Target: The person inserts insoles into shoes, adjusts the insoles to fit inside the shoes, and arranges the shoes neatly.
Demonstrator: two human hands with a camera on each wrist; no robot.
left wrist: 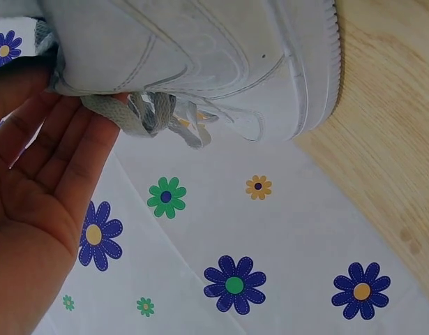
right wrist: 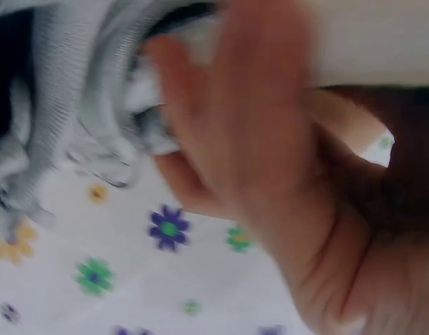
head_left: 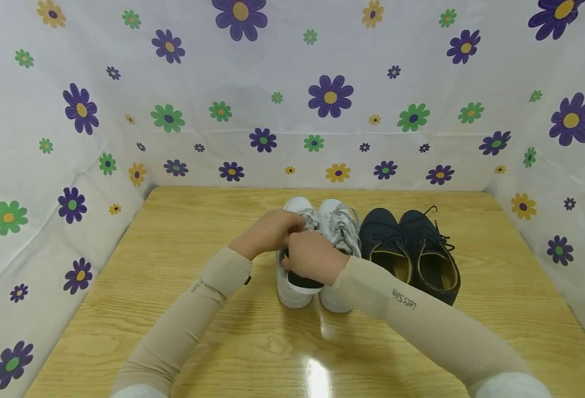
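A pair of white lace-up sneakers stands side by side on the table, toes pointing away. Both hands meet over the left sneaker (head_left: 294, 298). My left hand (head_left: 269, 232) grips its upper at the lacing; in the left wrist view its fingers (left wrist: 81, 146) reach the shoe's top edge beside a dangling grey-white lace (left wrist: 123, 115). Over the shoe's opening, my right hand (head_left: 314, 257) has curled fingers and pinches a pale lace, blurred in the right wrist view. The hands hide most of the opening, whose dark lining shows below. Loose laces lie over the right sneaker (head_left: 342, 224).
To the right, close beside the white sneakers, stand two dark lace-up shoes, a left one (head_left: 384, 224) and a right one (head_left: 416, 221). The wood-grain table (head_left: 198, 221) is bordered at the back and sides by a flower-printed cloth (head_left: 282, 72).
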